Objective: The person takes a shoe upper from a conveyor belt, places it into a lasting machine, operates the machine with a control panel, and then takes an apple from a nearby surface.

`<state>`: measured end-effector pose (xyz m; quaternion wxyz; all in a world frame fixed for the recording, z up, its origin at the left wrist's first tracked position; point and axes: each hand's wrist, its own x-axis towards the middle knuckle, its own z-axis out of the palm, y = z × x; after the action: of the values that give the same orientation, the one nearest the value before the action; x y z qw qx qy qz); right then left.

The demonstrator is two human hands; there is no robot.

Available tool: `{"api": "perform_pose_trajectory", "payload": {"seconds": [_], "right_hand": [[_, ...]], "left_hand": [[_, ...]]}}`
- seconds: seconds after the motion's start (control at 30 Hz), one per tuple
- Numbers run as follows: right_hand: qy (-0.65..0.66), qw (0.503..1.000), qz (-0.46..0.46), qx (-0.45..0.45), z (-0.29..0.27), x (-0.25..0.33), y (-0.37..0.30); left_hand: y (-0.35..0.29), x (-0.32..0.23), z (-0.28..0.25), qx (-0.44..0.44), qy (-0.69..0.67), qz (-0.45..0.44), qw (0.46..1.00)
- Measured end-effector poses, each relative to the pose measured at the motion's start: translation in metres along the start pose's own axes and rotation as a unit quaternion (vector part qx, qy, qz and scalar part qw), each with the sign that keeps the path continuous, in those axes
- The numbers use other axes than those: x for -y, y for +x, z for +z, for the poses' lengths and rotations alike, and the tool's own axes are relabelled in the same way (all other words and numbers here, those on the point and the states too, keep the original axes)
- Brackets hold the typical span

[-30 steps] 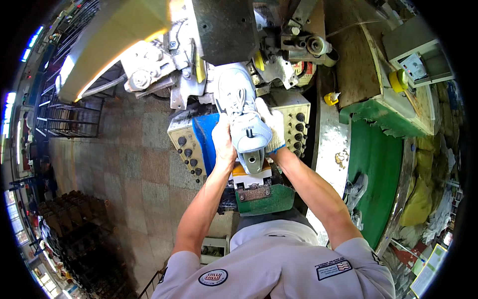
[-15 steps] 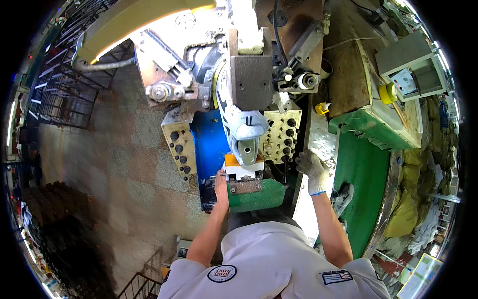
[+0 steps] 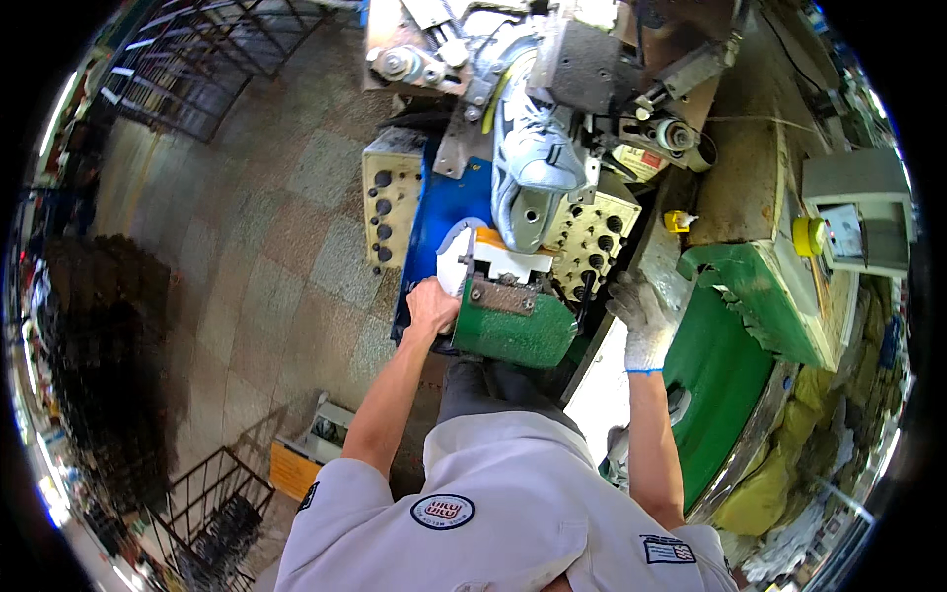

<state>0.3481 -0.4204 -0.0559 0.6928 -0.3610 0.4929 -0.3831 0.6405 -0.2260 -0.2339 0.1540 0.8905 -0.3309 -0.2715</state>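
Note:
My bare left hand is closed, fingers curled, at the lower end of a white flat piece with a rounded grey edge. The piece stands beside the white block with an orange top on the machine; its exact kind I cannot make out. Just above that block, a grey-blue lace-up sports shoe sits toe toward me in the machine, with a grey form under its toe. My right hand, in a pale work glove, is open beside the right knob panel, touching nothing I can make out.
A green guard plate juts out before my body. Another knob panel stands left of a blue sheet. To the right run a green-lined bench and a wooden cabinet. A yellow tape roll hangs there.
The view has shifted, so the machine sits higher and further right. The white piece now shows in my left hand, which was partly hidden beside the block. The shoe stays in the machine.

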Motion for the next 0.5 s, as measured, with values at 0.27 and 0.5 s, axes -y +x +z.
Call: {"api": "perform_pose_trajectory", "payload": {"seconds": [0.27,0.5], "right_hand": [[-0.056,0.995,0.0,0.079,0.059,-0.015,-0.017],[-0.174,0.983,-0.034,0.043,0.017,0.016,-0.032]], "left_hand": [[-0.033,-0.011,0.005,-0.101,-0.096,-0.081,0.987],[0.034,-0.041,0.008,-0.079,-0.214,-0.01,0.974]]}}
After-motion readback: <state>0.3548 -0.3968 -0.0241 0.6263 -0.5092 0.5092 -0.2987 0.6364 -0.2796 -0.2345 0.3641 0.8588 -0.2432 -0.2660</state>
